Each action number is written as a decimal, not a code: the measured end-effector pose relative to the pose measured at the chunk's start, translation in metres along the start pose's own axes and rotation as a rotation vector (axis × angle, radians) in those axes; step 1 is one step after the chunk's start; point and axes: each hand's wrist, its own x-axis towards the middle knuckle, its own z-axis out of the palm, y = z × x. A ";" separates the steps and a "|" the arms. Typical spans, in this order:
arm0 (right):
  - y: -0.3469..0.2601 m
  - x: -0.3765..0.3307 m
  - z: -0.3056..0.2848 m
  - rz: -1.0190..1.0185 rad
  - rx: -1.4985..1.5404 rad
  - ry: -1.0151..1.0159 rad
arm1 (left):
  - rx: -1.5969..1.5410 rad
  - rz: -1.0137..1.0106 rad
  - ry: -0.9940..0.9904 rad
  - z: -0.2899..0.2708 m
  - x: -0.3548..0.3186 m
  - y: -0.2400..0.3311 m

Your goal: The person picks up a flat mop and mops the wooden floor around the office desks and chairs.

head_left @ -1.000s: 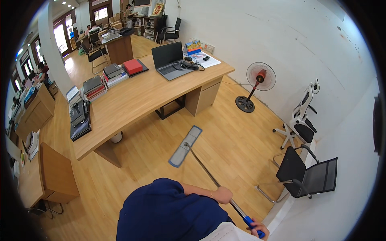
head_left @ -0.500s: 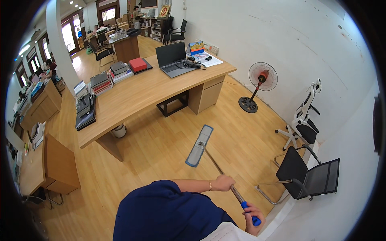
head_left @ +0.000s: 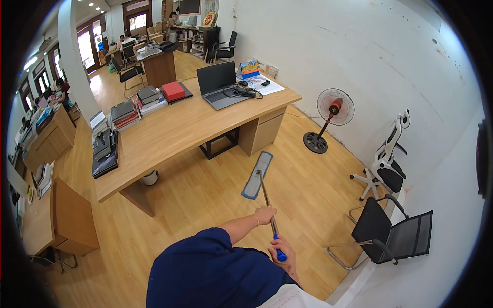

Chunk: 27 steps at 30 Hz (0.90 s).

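Note:
A flat mop with a grey, blue-edged pad lies against the wooden floor, close to the drawer side of the desk. Its metal pole slants back toward me. My left hand, a bracelet at the wrist, is wrapped round the middle of the pole. Lower down, my right hand grips the blue handle end, part of which shows past the fingers. A navy sleeve covers my left upper arm.
The wooden desk ahead bears a laptop, a red box and stacked books. A standing fan, a white-framed swivel chair and a black chair line the right wall. Other people are farther back.
Both hands have swung left and forward with the pole, the right hand most. The mop pad has slid a little farther away, toward the desk.

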 end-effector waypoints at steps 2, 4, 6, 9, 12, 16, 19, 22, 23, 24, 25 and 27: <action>0.013 0.018 0.025 -0.014 -0.018 0.003 | 0.103 -0.221 0.061 -0.012 0.005 -0.017; 0.019 0.040 0.047 -0.024 -0.087 -0.031 | -0.040 -0.215 0.067 -0.012 0.003 -0.041; 0.017 0.063 0.065 -0.033 -0.119 -0.049 | -0.319 -0.197 0.071 -0.011 -0.002 -0.064; 0.005 0.096 0.090 -0.078 -0.205 -0.107 | -0.825 -0.286 0.120 -0.021 -0.016 -0.088; -0.006 0.123 0.120 -0.204 -0.284 -0.219 | -1.341 -0.343 0.105 -0.050 -0.056 -0.112; -0.026 0.157 0.149 -0.275 -0.357 -0.286 | -1.738 -0.371 0.077 -0.159 -0.124 -0.077; 0.001 0.187 0.176 -0.205 -0.356 -0.396 | -1.361 -0.231 0.389 -0.210 -0.165 -0.063; 0.009 0.209 0.199 -0.171 -0.245 -0.434 | -0.921 0.006 0.492 -0.252 -0.185 -0.053; 0.006 0.216 0.206 -0.247 -0.154 -0.377 | -0.745 0.082 0.441 -0.270 -0.186 -0.046; 0.011 0.224 0.214 -0.211 -0.152 -0.356 | -0.567 0.164 0.388 -0.280 -0.184 -0.043; 0.023 0.233 0.224 -0.301 -0.167 -0.424 | -0.571 0.166 0.349 -0.282 -0.182 -0.041; 0.057 0.244 0.236 -0.373 -0.185 -0.467 | -0.470 -0.064 0.363 -0.281 -0.174 -0.042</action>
